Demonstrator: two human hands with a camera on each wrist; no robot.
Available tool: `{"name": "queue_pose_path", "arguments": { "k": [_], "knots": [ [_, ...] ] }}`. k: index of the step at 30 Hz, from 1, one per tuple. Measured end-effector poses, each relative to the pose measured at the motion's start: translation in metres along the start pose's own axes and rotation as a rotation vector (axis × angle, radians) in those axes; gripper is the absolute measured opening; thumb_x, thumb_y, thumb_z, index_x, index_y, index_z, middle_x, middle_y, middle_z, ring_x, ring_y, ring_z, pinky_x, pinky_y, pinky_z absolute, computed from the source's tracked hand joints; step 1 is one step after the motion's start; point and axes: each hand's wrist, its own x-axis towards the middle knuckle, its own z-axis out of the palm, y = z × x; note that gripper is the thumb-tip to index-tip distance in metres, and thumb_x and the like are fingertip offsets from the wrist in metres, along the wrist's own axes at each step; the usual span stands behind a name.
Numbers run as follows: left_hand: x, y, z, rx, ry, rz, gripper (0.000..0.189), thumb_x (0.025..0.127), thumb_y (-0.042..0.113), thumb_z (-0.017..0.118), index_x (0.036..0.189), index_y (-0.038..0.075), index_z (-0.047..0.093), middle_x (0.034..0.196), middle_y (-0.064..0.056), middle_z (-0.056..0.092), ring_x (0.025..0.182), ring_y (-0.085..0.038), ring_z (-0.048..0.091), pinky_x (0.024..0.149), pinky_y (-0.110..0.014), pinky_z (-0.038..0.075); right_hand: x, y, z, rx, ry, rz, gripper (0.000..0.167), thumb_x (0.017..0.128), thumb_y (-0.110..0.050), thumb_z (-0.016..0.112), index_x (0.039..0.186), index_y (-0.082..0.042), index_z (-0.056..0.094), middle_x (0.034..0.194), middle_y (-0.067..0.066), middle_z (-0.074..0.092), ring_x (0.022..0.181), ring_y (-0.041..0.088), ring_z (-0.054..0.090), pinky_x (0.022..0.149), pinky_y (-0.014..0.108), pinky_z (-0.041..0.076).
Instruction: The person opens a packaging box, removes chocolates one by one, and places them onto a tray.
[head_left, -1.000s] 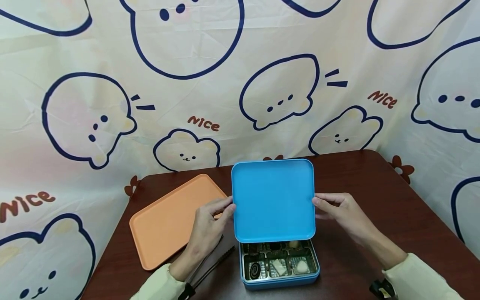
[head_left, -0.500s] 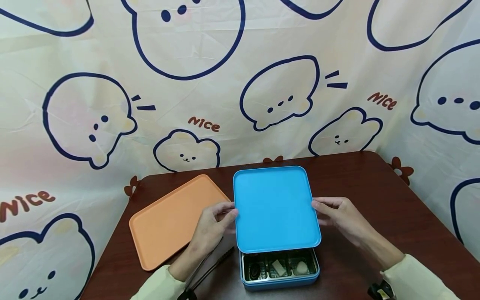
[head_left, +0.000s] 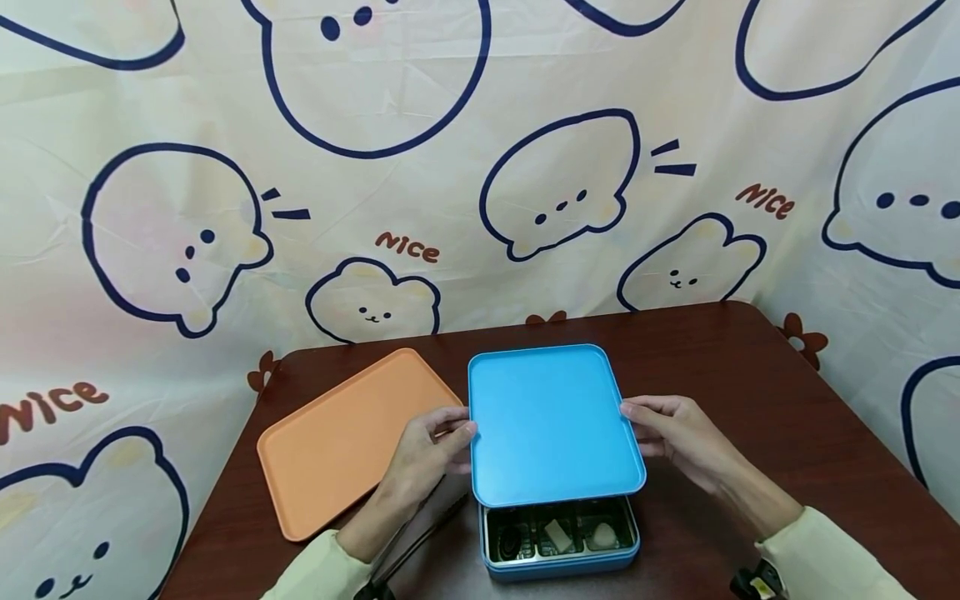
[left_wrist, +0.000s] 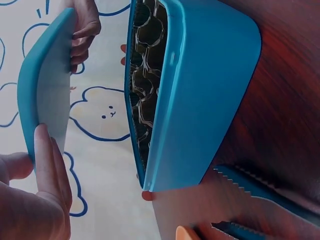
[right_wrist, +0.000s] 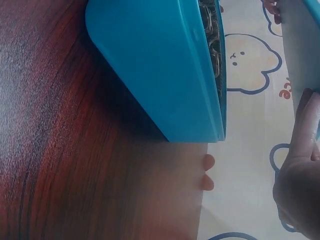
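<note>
A blue square lid (head_left: 555, 425) is held level between both hands over a blue box (head_left: 562, 567). My left hand (head_left: 431, 450) pinches the lid's left edge, thumb on top and fingers below. On the opposite edge my right hand (head_left: 678, 425) grips it the same way. In the left wrist view a gap shows between the lid (left_wrist: 42, 85) and the box (left_wrist: 210, 90). Inside the box sits a divided clear insert; its front compartments hold a dark coiled piece (head_left: 510, 542), a pale wedge (head_left: 558, 535) and a whitish lump (head_left: 603, 536). The lid hides the back compartments.
An orange tray (head_left: 352, 442) lies on the dark wood table (head_left: 750, 383), left of the box. Black tongs with serrated tips (left_wrist: 250, 185) lie between the tray and the box, partly behind my left forearm. A patterned curtain (head_left: 450, 208) hangs behind the table.
The lid has come down and toward me over the box, tilting flatter and covering the back compartments. Both hands have moved slightly down with it, keeping their grip.
</note>
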Motion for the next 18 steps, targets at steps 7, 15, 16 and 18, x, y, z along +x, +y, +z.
{"name": "queue_pose_path", "arguments": {
  "k": [7,15,16,18],
  "knots": [
    [-0.0001,0.0016,0.0013,-0.018,0.006,-0.055,0.04,0.098,0.016,0.064,0.131,-0.007,0.057,0.112,-0.018,0.063,0.091,-0.021,0.07,0.071,-0.039,0.06,0.0007,0.0006,-0.0002,0.011,-0.006,0.033,0.062,0.101,-0.027,0.06,0.144,0.013,0.039,0.116,0.008,0.071,0.099,0.021,0.073,0.084,0.043,0.056],
    [-0.0012,0.0015,0.0025,-0.041,0.003,-0.087,0.044,0.098,0.019,0.065,0.132,-0.006,0.056,0.112,-0.017,0.063,0.092,-0.02,0.069,0.072,-0.04,0.06,0.0022,0.0011,-0.0033,0.025,-0.03,0.03,0.061,0.102,-0.025,0.059,0.143,0.015,0.039,0.112,0.007,0.072,0.098,0.022,0.073,0.083,0.043,0.056],
    [-0.0013,0.0016,0.0026,-0.046,0.003,-0.091,0.044,0.098,0.02,0.065,0.133,-0.006,0.056,0.112,-0.017,0.064,0.092,-0.02,0.069,0.072,-0.04,0.06,0.0021,0.001,-0.0035,0.025,-0.028,0.031,0.061,0.102,-0.025,0.059,0.142,0.015,0.039,0.112,0.008,0.072,0.098,0.022,0.073,0.083,0.043,0.056],
    [-0.0015,0.0018,0.0028,-0.045,0.001,-0.094,0.044,0.098,0.02,0.065,0.133,-0.006,0.056,0.112,-0.017,0.064,0.091,-0.02,0.069,0.071,-0.039,0.06,0.002,0.0004,-0.0037,0.018,-0.021,0.03,0.061,0.101,-0.025,0.06,0.143,0.015,0.039,0.113,0.008,0.072,0.098,0.022,0.073,0.083,0.043,0.056]
  ]
}}
